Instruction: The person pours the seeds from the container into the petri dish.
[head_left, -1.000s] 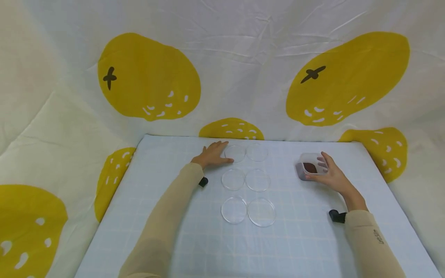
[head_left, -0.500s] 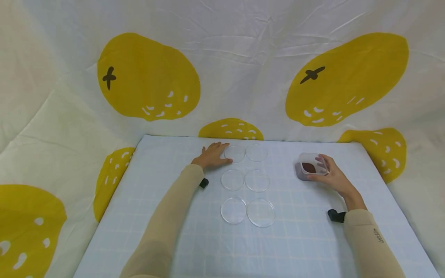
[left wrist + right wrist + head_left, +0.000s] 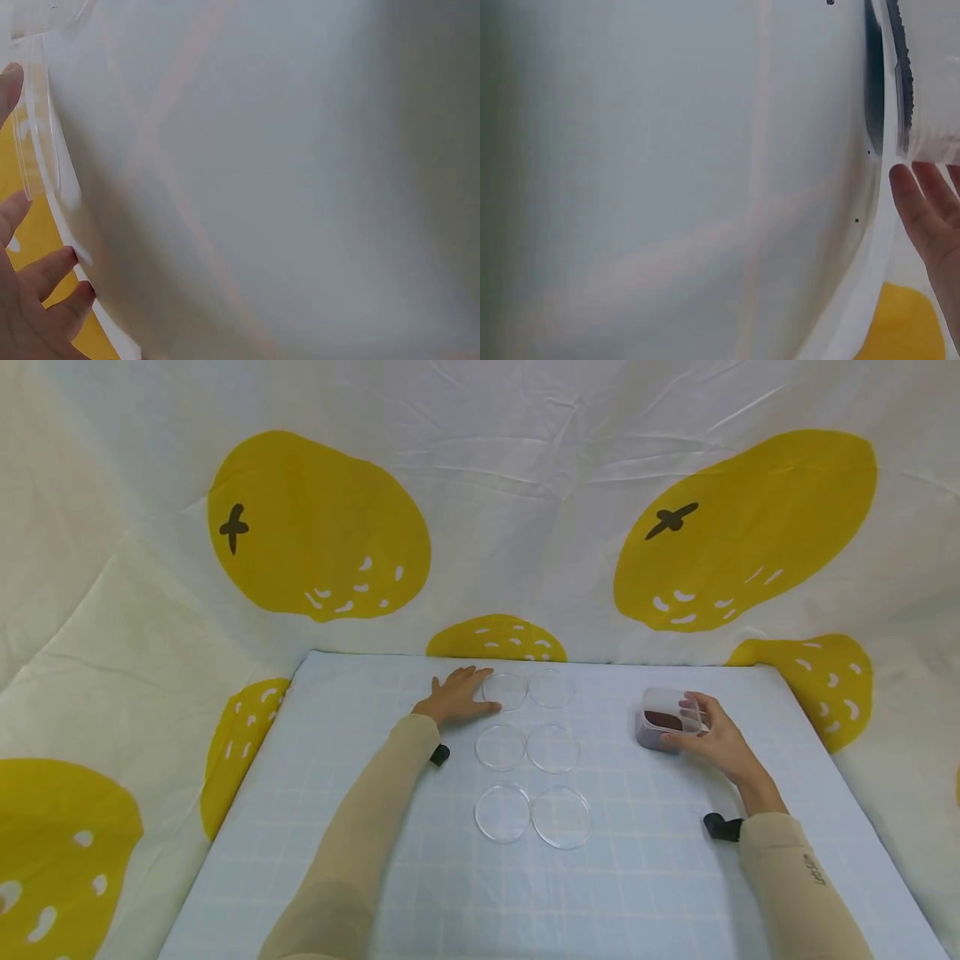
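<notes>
My left hand (image 3: 456,695) reaches to the back of the table and spans the edge of a clear petri dish (image 3: 506,692), thumb and forefinger on opposite sides of it. In the left wrist view this dish (image 3: 37,120) shows edge-on between the fingertips. My right hand (image 3: 712,739) grips a clear plastic tub (image 3: 651,737) from its right side, thumb in front and fingers behind. Dark brown loose material (image 3: 663,721) lies in the tub. The right wrist view shows a dark grainy layer (image 3: 905,90) along the tub's bottom.
Several more petri dishes, such as the front right one (image 3: 562,817), stand in two columns mid-table. Tiny dark specks (image 3: 856,220) lie on the pale checked tablecloth (image 3: 645,893). A white curtain (image 3: 510,543) with yellow fruit prints hangs behind the table.
The right hand's fingers have closed in on the tub, and the brown material inside shows as a wider, flatter patch. The left hand and the dishes stay put.
</notes>
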Motion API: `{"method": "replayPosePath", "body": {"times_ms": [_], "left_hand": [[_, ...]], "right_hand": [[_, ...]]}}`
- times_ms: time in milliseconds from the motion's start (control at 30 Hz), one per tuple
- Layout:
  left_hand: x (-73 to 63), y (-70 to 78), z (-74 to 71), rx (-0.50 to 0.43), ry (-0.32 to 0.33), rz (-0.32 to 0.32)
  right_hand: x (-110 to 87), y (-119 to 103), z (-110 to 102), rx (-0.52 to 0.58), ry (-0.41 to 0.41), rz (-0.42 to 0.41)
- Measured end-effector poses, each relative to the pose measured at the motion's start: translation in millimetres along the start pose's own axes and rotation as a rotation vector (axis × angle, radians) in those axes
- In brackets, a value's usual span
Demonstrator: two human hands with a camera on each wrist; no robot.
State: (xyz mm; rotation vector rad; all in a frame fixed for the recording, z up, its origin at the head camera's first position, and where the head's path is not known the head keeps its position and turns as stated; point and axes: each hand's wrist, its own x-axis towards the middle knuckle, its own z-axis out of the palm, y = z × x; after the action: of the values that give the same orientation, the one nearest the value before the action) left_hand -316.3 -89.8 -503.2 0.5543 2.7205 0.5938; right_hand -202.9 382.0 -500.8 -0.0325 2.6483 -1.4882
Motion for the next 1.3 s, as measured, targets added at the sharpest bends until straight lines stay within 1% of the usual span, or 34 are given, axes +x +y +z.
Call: {"method": "replayPosePath", "body": {"times_ms": [233,333,467,567,833,1033,1133,1300], "left_hand": [[-1.0,0.6,-0.7,-0.007,-0.001,-0.007],[0.0,0.3,-0.4,-0.002,0.003,-0.006],[2.5,-0.9,-0.3,0.01,0.005,-0.004],[3.3,-1.8,-0.3,0.01,0.0,-0.004],[7.4,-6.3,3.5,0.007,-0.017,-0.016],[9.4,-8.6,5.7,0.006,-0.011,-0.015],[8.6,-8.5,5.5,-0.003,-0.009,-0.015],[7.7,-9.3,5.5,0.011,-0.01,-0.01]], "right_hand": [[4.2,-15.2,12.0,0.005,0.078,-0.02],[7.9,-22.4,18.3,0.011,0.113,-0.053],[15.4,-31.7,26.0,0.02,0.138,-0.12],[20.3,-39.0,32.8,-0.007,0.156,-0.173],[33.9,-57.0,54.5,-0.153,0.193,-0.269],[47.6,-73.2,70.2,-0.197,0.196,-0.359],[53.6,-81.5,78.1,-0.224,0.186,-0.376],[62.8,-93.0,91.1,-0.27,0.186,-0.383]]}}
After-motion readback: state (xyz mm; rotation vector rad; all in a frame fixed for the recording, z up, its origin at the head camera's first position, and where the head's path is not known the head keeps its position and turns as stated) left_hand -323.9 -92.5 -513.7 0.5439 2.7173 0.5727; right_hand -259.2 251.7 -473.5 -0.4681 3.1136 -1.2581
